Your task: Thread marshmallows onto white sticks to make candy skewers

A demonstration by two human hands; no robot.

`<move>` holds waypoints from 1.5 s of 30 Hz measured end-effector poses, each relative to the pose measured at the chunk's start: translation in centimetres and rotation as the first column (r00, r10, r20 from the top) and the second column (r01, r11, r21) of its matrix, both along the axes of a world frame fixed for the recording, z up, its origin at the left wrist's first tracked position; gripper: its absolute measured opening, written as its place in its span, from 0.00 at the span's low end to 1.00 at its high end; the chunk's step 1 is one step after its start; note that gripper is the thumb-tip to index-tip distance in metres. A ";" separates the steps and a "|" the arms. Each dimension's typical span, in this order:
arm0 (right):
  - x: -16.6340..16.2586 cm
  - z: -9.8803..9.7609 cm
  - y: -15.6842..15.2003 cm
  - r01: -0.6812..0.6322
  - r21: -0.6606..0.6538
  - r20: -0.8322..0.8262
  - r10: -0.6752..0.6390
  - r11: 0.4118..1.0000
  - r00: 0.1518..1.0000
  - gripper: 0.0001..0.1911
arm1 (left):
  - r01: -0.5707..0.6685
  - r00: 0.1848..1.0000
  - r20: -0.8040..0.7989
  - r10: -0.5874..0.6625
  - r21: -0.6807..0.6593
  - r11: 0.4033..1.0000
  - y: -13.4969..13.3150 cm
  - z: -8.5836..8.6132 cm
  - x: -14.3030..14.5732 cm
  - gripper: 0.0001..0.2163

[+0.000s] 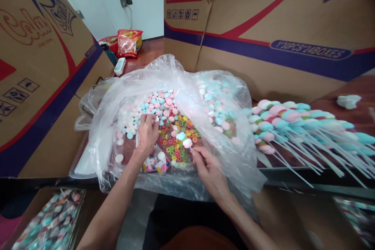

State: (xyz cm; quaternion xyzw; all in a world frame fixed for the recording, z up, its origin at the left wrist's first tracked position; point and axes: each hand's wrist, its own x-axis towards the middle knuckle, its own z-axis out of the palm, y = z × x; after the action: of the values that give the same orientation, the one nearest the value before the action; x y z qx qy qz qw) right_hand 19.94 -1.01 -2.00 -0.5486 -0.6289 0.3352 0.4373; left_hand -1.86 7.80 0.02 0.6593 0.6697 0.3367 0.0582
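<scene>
My right hand (209, 170) pinches the thin white stick of a marshmallow skewer (184, 140). Blue, white and pink marshmallows are threaded on its upper end, which points up and left over ring-shaped candies. My left hand (147, 133) dips into a pile of pastel marshmallows (158, 103), its fingers curled closed. What sits between those fingertips is hidden. Red, green, yellow and orange gummy rings (175, 146) lie between the hands. A crumpled clear plastic bag (187, 93) spreads open around all these sweets.
Finished-looking marshmallow skewers (301, 121) are stacked at the right. Tall cardboard cartons (246, 27) stand behind and at the left. Below the table edge, a box of wrapped sweets (51, 218) sits at lower left. A red snack packet (128, 43) stands at the back.
</scene>
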 end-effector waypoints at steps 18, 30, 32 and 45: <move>-0.2 0.2 -0.2 -0.006 -0.015 -0.010 0.006 1.000 1.000 0.13 | 0.282 0.959 -0.010 -0.285 -0.097 0.954 3.9 1.4 1.3 0.11; -0.2 0.5 -0.1 -0.014 0.009 0.008 0.014 1.000 1.000 0.13 | 0.256 0.960 0.158 -0.232 -0.155 0.954 3.4 1.8 1.6 0.12; -0.1 0.4 -0.1 -0.014 0.011 0.011 0.013 1.000 1.000 0.13 | 0.293 0.899 0.377 -0.222 -0.141 0.946 2.1 1.8 1.5 0.09; -0.1 0.6 0.1 -0.113 -0.049 -0.014 0.113 0.992 0.994 0.14 | 0.180 0.678 0.735 -0.030 -0.127 0.975 -3.2 -0.1 3.3 0.13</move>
State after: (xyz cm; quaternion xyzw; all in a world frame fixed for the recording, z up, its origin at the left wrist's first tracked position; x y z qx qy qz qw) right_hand 19.80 -0.96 -1.42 -0.5208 -0.6478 0.3782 0.4075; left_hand 1.48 4.59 -0.12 0.5000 0.5809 0.5020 0.4008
